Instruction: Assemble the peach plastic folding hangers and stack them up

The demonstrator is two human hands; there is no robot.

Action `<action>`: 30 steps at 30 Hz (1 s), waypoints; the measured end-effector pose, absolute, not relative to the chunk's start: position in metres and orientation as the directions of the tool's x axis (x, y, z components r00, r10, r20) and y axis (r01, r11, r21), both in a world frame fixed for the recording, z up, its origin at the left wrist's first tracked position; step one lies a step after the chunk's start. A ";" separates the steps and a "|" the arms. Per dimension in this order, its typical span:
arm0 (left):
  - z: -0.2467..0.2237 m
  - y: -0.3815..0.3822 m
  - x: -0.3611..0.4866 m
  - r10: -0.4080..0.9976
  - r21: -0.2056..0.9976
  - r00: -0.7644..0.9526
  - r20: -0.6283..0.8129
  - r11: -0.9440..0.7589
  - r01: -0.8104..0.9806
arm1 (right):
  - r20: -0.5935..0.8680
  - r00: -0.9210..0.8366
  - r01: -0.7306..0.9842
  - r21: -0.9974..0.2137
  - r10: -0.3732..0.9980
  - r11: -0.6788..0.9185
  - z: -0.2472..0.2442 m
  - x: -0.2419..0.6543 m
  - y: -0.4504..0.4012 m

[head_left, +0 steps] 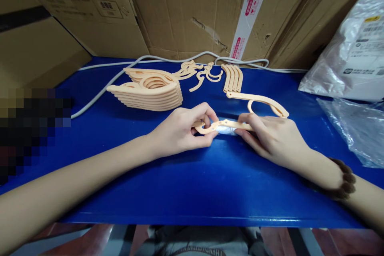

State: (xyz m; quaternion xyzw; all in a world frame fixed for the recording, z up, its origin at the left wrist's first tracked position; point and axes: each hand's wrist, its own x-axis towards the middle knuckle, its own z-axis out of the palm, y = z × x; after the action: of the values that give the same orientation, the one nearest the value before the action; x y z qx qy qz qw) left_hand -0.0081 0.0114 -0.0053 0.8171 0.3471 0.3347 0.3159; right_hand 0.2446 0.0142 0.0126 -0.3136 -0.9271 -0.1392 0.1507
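My left hand (186,128) pinches a peach plastic hanger hook (207,129) between thumb and fingers. My right hand (273,136) is closed on a slim peach hanger arm (231,123). The two pieces meet in the gap between my hands, where small round pivot spots show; whether they are locked together I cannot tell. Just beyond my right hand lies another curved hanger piece (261,99) with a loop under it. Farther back are a neat stack of wide hanger parts (150,98), loose hooks (207,74) and a row of slim arms (233,78).
All this lies on a shiny blue table (186,192). A white cable (144,59) runs along its back, before large cardboard boxes (186,12). On the right are a plastic-wrapped package (348,56) and a clear bag (354,128). The left edge is pixelated.
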 end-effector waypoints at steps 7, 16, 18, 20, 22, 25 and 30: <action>-0.002 0.013 -0.008 0.768 0.651 0.570 0.292 -0.596 0.470 | 0.390 -0.734 0.646 0.146 0.556 0.750 0.015 0.243 0.010; 0.000 0.007 -0.009 0.741 0.532 0.640 0.203 -0.633 0.563 | 0.361 -0.835 0.508 0.213 0.415 0.835 0.017 0.241 0.011; -0.001 0.007 -0.009 0.728 0.513 0.653 0.209 -0.650 0.560 | 0.344 -0.853 0.479 0.216 0.393 0.851 0.017 0.241 0.011; -0.002 0.007 -0.008 0.719 0.498 0.662 0.213 -0.663 0.560 | 0.334 -0.860 0.468 0.212 0.387 0.858 0.017 0.241 0.011; -0.002 0.008 -0.008 0.711 0.472 0.671 0.212 -0.675 0.566 | 0.334 -0.862 0.464 0.219 0.381 0.858 0.017 0.242 0.011; -0.003 0.008 -0.008 0.697 0.436 0.684 0.216 -0.696 0.571 | 0.349 -0.861 0.465 0.248 0.370 0.850 0.016 0.243 0.011; -0.001 0.007 -0.009 0.677 0.420 0.712 0.186 -0.710 0.566 | 0.353 -0.867 0.459 0.286 0.353 0.841 0.016 0.242 0.012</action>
State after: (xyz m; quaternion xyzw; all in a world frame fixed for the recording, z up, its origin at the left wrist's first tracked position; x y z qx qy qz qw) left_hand -0.0088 0.0068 -0.0014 0.9097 0.3416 0.1654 0.1686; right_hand 0.2422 0.0122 0.0156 -0.2141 -0.9485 -0.1833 0.1444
